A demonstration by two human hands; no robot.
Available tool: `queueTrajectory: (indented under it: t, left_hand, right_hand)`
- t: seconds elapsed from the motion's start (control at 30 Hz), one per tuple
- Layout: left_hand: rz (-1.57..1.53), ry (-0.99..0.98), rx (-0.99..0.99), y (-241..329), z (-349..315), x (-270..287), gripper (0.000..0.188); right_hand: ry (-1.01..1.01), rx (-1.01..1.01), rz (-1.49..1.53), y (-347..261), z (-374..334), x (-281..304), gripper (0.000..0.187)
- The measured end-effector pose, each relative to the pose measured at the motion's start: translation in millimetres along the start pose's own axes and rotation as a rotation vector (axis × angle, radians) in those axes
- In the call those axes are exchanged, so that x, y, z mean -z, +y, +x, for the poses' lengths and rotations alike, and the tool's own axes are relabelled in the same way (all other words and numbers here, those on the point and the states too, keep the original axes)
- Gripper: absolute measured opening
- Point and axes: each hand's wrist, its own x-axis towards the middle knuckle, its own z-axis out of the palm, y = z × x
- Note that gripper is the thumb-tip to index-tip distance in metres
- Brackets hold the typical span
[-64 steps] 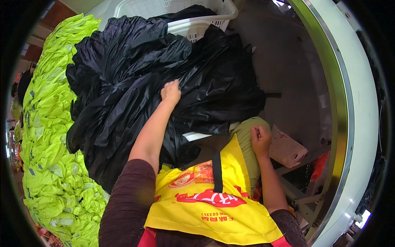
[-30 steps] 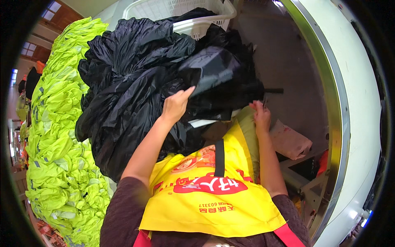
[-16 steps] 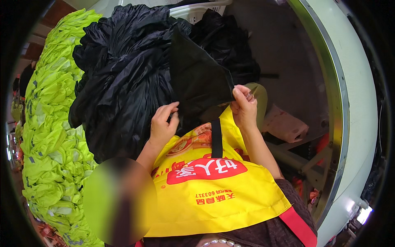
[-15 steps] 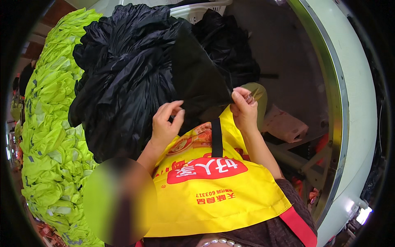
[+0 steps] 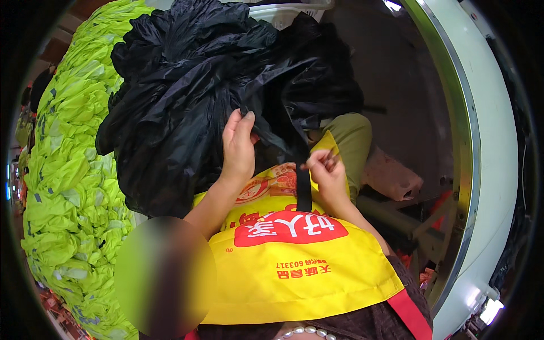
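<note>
A large heap of thin, shiny black fabric (image 5: pixel 164 107) lies in front of me, reaching across toward my lap. My left hand (image 5: pixel 238 148) is closed on a fold of it, thumb and fingers pinching near the top of the hand. Close to the lower tip of the stretched fabric, my right hand (image 5: pixel 328 175) has its fingers curled together. Something small and dark shows among those fingers, too blurred to name. Whether the right fingertips touch the fabric I cannot tell.
Bright yellow-green garments (image 5: pixel 73 170) are piled high along the left. Behind the black heap stands a white plastic basket (image 5: pixel 283 14). A pale machine or table edge (image 5: pixel 493 170) curves along the right. A pinkish bag (image 5: pixel 391 174) lies low beside my knee. I wear a yellow apron (image 5: pixel 294 283).
My left hand has moved up and right and now grips the fabric. The right hand has come down and toward me. The flat raised corner of fabric has dropped into folds.
</note>
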Motion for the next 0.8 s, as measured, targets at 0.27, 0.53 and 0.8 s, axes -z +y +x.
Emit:
queueTrajectory:
  t: [0.27,0.53,0.8]
  left_hand:
    - [0.663,-0.165,-0.662,0.6,-9.6,9.8,0.015]
    - [0.825,-0.513,-0.702,25.9,-21.6,33.4,0.017]
    - [0.140,-0.272,0.238,23.2,-19.5,38.5,0.012]
  right_hand:
    - [0.040,0.739,-0.675,-92.0,9.5,-7.4,0.025]
    - [-0.189,0.714,-1.009,-85.6,65.2,11.0,0.027]
    - [-0.526,-0.128,-0.233,-51.0,70.0,25.4,0.018]
